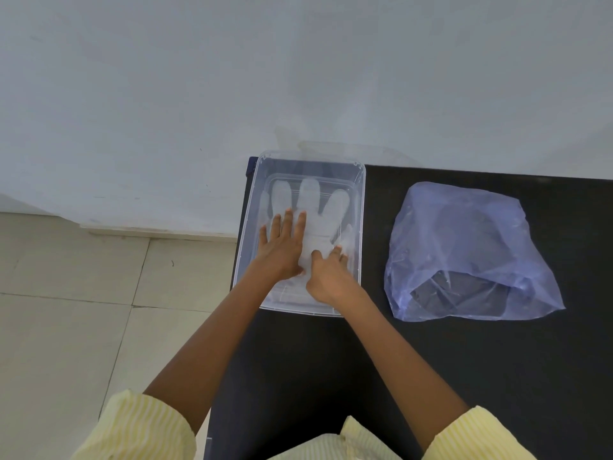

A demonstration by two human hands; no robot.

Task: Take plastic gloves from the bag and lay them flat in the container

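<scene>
A clear plastic container (360, 207) stands at the left end of the black table. Inside it a translucent plastic glove (318, 207) lies spread out, fingers pointing away from me. My left hand (282, 247) rests flat on the glove's palm with fingers stretched and apart. My right hand (326, 273) presses on the glove's lower right part with its fingers curled; whether it pinches the plastic I cannot tell. To the right lies the bluish see-through bag (464, 250), its mouth facing me.
The black table (431, 360) runs from the container toward me and to the right. Its left edge is right beside the container, with tiled floor (66, 310) below. A pale wall (232, 78) stands behind the table.
</scene>
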